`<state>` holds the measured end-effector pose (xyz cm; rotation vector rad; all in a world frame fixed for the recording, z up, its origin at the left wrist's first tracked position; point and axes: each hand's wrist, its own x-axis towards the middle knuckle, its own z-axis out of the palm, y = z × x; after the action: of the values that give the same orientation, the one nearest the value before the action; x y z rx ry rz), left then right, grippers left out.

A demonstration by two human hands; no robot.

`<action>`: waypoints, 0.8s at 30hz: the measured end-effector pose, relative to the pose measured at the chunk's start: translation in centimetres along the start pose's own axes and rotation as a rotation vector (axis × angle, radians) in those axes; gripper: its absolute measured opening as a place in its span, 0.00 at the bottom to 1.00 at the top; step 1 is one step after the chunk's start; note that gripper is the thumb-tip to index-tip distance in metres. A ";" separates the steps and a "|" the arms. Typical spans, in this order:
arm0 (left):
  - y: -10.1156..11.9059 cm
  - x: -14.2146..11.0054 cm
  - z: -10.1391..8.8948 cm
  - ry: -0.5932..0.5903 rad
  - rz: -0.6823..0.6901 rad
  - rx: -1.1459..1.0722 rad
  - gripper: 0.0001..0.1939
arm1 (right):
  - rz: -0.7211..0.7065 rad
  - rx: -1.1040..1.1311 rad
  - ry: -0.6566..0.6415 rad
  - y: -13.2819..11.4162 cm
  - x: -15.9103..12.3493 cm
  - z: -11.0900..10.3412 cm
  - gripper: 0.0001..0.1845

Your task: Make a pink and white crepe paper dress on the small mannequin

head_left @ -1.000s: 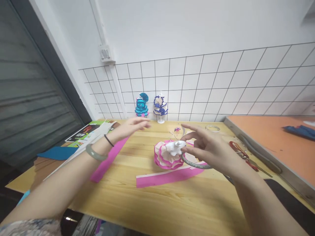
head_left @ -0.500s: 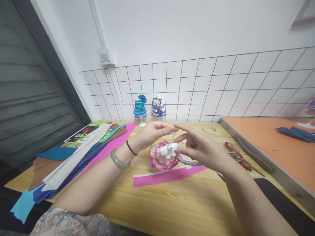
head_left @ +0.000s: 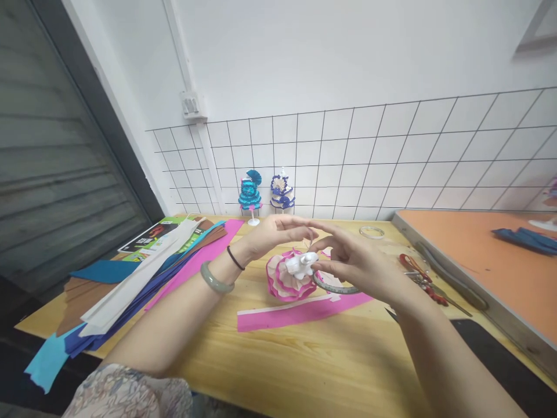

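Note:
My left hand is closed in a pinch, its fingertips meeting those of my right hand above a small figure. A thin, pale strip of tape shows between the hands. Thumb and fingers of my right hand are curled around a narrow roll of tape, which hangs below the palm. Under both hands stands a white doll form in a ruffled cream-and-pink paper skirt. The right thumb overlaps its edge; whether they touch I cannot tell.
A pink paper strip with a white edge lies in front of the doll. Coloured paper sheets are piled left. Two dressed paper dolls stand by the wall. Red-handled tools, another ring and an orange board are right.
The left hand has shifted slightly right, closer to the right hand, and their fingertips now meet. The whole view has moved a little; the doll stays in place.

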<state>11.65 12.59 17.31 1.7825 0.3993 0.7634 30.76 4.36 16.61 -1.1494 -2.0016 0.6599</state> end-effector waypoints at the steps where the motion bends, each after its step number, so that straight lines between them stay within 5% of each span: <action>1: -0.1 0.2 0.1 0.010 -0.005 0.008 0.18 | 0.003 0.005 0.003 0.0 0.0 0.0 0.34; 8: -1.0 0.0 -0.5 0.299 0.043 0.002 0.14 | 0.023 0.009 0.048 0.7 0.1 -0.2 0.34; 16: -1.6 -3.5 -1.8 0.630 0.079 -0.171 0.13 | 0.119 0.067 0.205 1.4 0.7 -0.2 0.38; 24: -0.4 -7.0 0.5 0.778 0.165 -0.182 0.11 | 0.180 0.065 0.301 1.3 0.9 0.2 0.38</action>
<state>6.90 8.09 14.74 1.3020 0.6672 1.5600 30.98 5.76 15.87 -1.3152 -1.6280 0.5967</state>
